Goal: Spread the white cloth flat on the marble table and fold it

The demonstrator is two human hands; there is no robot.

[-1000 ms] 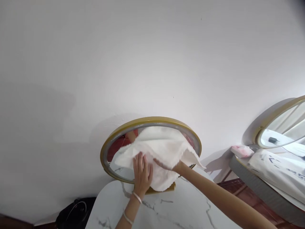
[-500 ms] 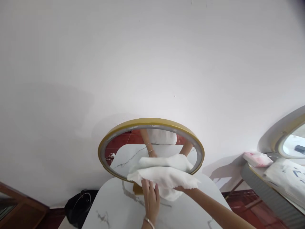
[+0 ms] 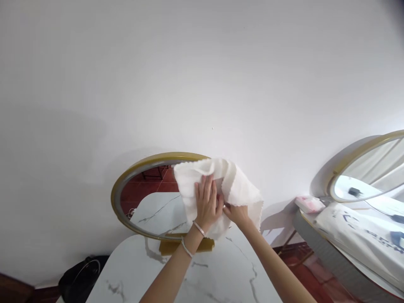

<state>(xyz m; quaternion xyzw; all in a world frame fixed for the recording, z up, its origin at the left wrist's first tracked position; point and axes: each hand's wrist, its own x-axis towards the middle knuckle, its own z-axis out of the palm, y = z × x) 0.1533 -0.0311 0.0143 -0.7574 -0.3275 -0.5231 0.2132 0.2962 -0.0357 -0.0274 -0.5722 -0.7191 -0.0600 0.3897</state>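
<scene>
A white cloth [image 3: 243, 189] with scalloped edges hangs over the right part of an oval mirror [image 3: 142, 189] in a gold frame. My left hand [image 3: 206, 204], with bracelets at the wrist, lies against the cloth's front, fingers stretched upward. Beside it my right hand [image 3: 236, 213] is closed on the cloth, its fingertips partly hidden under a fold. The mirror stands on a gold base [image 3: 167, 247], on a white marble-patterned table [image 3: 227, 273]. The covered part of the mirror cannot be seen.
To the right, a side table [image 3: 318, 244] bears a pink-and-white tissue pack [image 3: 309, 204], a white printed bag [image 3: 360, 235] and a second gold-framed mirror [image 3: 372, 168]. A black bag [image 3: 82, 280] sits low on the left. The white wall [image 3: 189, 75] rises behind.
Both hands have risen with the cloth, from low before the mirror up to its right part. The cloth now spreads upright over the frame. The view has turned slightly to the right.
</scene>
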